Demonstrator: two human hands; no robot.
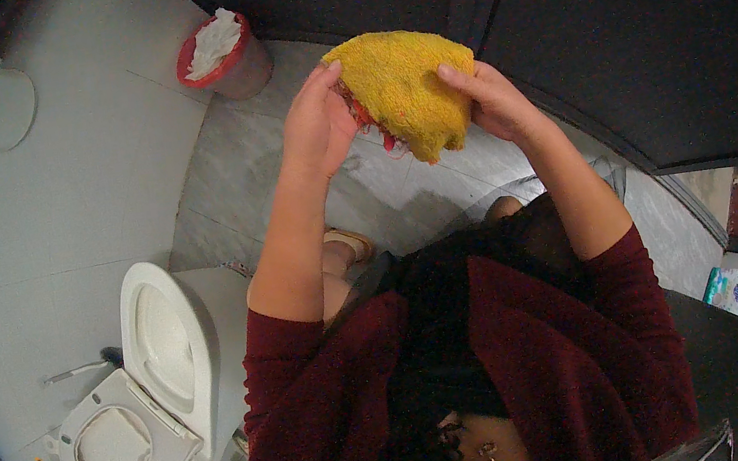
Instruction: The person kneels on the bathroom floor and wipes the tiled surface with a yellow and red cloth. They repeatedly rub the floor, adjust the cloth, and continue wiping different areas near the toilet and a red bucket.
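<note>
A folded yellow terry cloth [406, 89] is held up in front of me over the tiled floor. My left hand [319, 114] grips its left edge, the thumb on top. Around the cloth's right edge my right hand [495, 98] is closed, its thumb lying on the upper face. Reddish frayed threads [368, 118] show along the cloth's lower left edge, near my left palm. The fingers beneath the cloth are mostly hidden.
A toilet [164, 348] with its seat raised stands at the lower left, a toilet brush [80, 371] beside it. A red-rimmed bin [233, 73] holds white paper at the upper left. Dark panels [625, 50] rise on the right; a packet [728, 291] lies at the lower right.
</note>
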